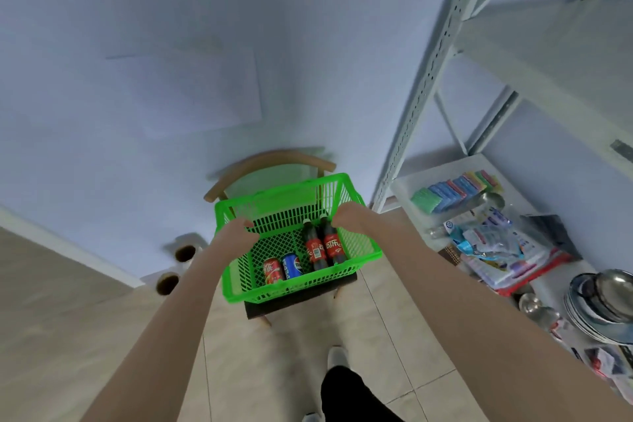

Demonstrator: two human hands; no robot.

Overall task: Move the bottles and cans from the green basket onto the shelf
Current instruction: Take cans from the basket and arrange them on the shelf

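A green plastic basket [239, 284] sits on a wooden chair [270, 161]. Inside it lie two dark cola bottles with red labels [323, 248], side by side at the right. A red can [273, 271] and a blue can [292, 265] lie at the near left. My left hand [236, 233] grips the basket's left rim. My right hand [349, 217] grips the right rim, just above the bottle caps. The white metal shelf [428, 79] stands to the right.
The shelf's lower board holds coloured sponges [455, 190], plastic packets [503, 243] and steel bowls [603, 301]. Two paper rolls [176, 265] lie on the floor left of the chair. My shoe [337, 358] stands on the tiled floor below the chair.
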